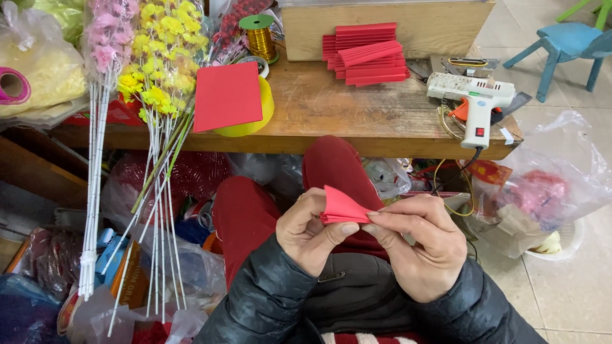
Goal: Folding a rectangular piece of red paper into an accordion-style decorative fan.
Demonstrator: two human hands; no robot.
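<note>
- Head view, looking down over the lap; a wooden workbench [357,121] runs across the upper half.
- Left hand [311,230] is closed around a folded red paper piece [341,207]: thumb pressed on the lower edge, fingers curled behind it.
- Right hand [421,245] is closed in a pinch on the same paper; its thumb and forefinger meet the fold at the paper's 4 o'clock edge, the remaining fingers bent beneath.
- The paper is held between both hands, above red-trousered knees, at 6 o'clock from the bench edge. It appears pleated, one flap raised to a point toward 11 o'clock.
- Both forearms are covered by dark padded sleeves [268,299].
- On the bench, at 12 o'clock from the hands, a stack of folded red strips [366,54] is seen against a wooden box [440,25].
- At 2 o'clock, a white glue gun [475,102] lies on its side, cord trailing over the bench edge.
- At 11 o'clock, a flat red sheet [226,95] rests on a yellow round object [255,121] that is partly hidden.
- A spool of gold wire [260,35] stands behind the sheet.
- At 10 o'clock, artificial yellow flowers [162,51] and pink flowers [108,38] on white stems lean against the bench.
- A blue stool [567,44] stands on the tiled floor at 1 o'clock.
- A clear plastic bag [548,185] with pink contents lies at 3 o'clock.
</note>
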